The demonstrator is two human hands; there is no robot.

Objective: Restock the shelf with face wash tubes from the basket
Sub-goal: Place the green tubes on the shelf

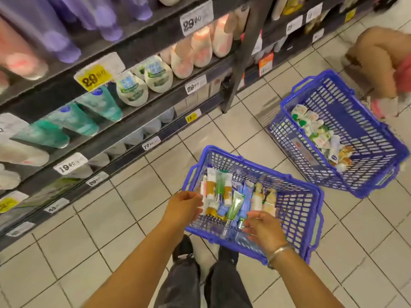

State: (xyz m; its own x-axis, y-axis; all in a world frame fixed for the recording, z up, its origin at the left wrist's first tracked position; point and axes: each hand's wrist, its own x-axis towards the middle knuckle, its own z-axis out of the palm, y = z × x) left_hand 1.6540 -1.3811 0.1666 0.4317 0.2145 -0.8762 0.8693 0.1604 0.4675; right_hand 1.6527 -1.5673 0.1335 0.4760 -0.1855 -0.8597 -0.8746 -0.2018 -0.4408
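A blue plastic basket (298, 210) sits on the tiled floor in front of my feet. Several face wash tubes lie in it, among them a green tube (234, 206) and a white-and-orange tube (210, 185). My left hand (183, 207) hovers at the basket's left rim, fingers curled, holding nothing. Over the near part of the basket my right hand (263, 227) is spread, fingers apart, empty, with a silver bracelet on the wrist. The shelf (124, 132) of tubes and bottles runs along the left.
A second blue basket (367, 138) with small white-and-green packs stands further right. Another person (382, 70) crouches beyond it at the upper right. A dark shelf post (242, 63) meets the floor between shelf bays. My feet (206, 252) stand just behind the near basket.
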